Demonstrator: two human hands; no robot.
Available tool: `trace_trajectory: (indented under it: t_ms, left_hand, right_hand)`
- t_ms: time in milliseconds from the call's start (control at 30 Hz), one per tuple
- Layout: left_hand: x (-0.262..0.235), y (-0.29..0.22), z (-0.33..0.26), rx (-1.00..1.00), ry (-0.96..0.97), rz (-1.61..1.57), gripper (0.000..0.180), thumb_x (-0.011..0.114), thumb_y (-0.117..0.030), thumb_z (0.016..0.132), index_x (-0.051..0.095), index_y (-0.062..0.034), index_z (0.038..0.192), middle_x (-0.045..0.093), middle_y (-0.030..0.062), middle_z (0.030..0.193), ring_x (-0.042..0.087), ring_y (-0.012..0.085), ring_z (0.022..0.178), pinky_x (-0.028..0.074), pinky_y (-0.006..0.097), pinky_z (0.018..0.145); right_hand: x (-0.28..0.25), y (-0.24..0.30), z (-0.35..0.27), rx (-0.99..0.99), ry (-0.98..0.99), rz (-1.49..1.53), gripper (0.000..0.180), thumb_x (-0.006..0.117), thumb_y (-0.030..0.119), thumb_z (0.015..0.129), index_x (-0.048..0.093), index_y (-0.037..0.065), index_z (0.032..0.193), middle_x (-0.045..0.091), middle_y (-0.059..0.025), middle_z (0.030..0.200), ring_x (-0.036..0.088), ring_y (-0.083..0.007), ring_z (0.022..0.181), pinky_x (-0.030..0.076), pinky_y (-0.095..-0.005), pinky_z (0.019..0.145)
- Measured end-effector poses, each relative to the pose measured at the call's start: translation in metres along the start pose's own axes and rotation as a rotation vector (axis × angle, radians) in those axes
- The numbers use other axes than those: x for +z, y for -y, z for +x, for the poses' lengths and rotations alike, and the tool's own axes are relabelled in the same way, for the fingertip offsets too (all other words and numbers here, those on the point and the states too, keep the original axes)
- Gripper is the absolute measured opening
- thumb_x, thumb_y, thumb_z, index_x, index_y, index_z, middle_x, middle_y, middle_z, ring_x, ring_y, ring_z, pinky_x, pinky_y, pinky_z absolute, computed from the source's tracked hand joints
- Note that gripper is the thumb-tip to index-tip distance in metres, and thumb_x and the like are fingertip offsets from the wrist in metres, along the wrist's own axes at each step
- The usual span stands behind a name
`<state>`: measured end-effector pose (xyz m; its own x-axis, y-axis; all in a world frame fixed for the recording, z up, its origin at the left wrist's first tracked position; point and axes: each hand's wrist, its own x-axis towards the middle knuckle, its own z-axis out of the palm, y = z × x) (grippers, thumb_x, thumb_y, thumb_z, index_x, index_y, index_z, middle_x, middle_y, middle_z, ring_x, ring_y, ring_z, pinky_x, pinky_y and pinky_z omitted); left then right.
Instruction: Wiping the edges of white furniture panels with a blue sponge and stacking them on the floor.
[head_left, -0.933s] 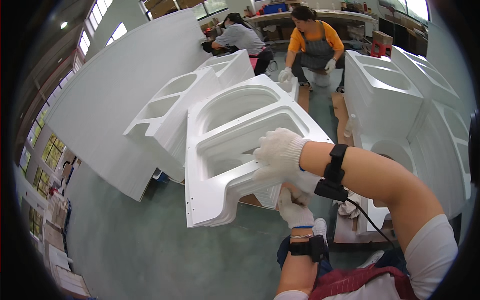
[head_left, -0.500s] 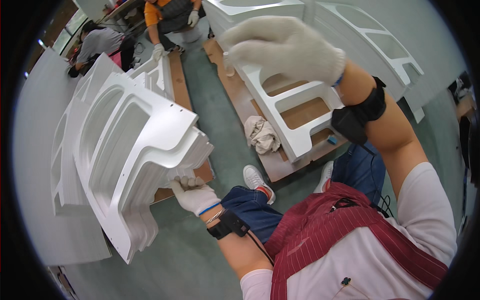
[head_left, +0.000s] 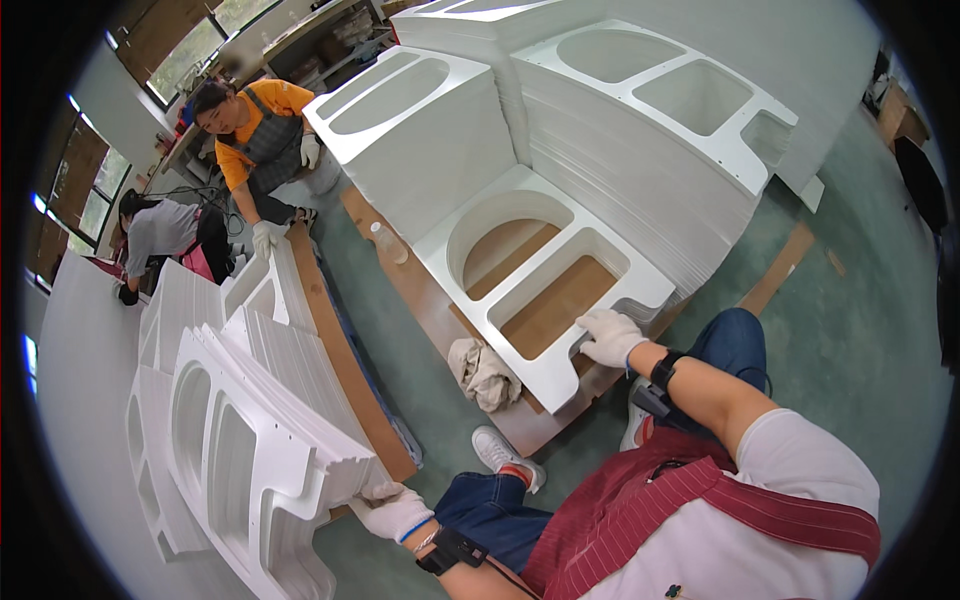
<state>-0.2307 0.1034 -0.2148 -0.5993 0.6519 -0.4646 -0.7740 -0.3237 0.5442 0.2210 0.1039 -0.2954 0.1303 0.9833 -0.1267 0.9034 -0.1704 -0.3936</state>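
Note:
My right hand [head_left: 611, 338], in a white knit glove, has its fingers bent over the notched near edge of a white panel [head_left: 590, 225] with a rounded and a rectangular opening. This panel tops a low stack on brown board. My left hand [head_left: 391, 511], gloved too, is closed at the near corner of a leaning stack of similar white panels [head_left: 270, 475] on the left. Its fingertips are partly hidden against the layered edges. Black straps with small boxes sit on both wrists.
A crumpled cloth [head_left: 483, 374] and a clear bottle [head_left: 388, 243] lie on the brown board [head_left: 515, 425]. Taller stacks of white panels [head_left: 640, 140] stand behind. A co-worker in orange [head_left: 270, 140] touches the left row; another person in grey [head_left: 165, 232] bends farther back.
My right hand has come down from a raised position to the middle panel's notched edge. My left hand stays at the left stack's corner. The view has shifted, showing more of the room.

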Motion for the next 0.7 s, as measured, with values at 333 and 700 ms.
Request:
trace_trajectory:
  t_ms: [333,700]
  left_hand:
    - [0.018,0.061,-0.007,-0.095,-0.049,0.250,0.023,0.055,-0.024,0.099,0.048,-0.0129,0.080,0.048,-0.0036,0.066,0.045,0.0085,0.050,0.042,0.022,0.042]
    - [0.017,0.105,-0.080,0.038,0.148,0.709,0.015,0.061,-0.024,0.099,0.057,-0.0106,0.105,0.062,0.0056,0.073,0.056,0.0149,0.052,0.052,0.031,0.047]
  right_hand:
    - [0.033,-0.019,0.043,-0.316,0.049,-0.292,0.030,0.062,0.017,0.080,0.064,0.012,0.109,0.065,-0.0076,0.109,0.054,-0.0258,0.111,0.036,-0.0429,0.096]
    - [-0.010,-0.010,0.067,-0.147,0.475,-0.075,0.042,0.060,0.035,0.085,0.068,0.007,0.116,0.066,-0.0197,0.122,0.062,-0.0366,0.116,0.049,-0.0452,0.101]
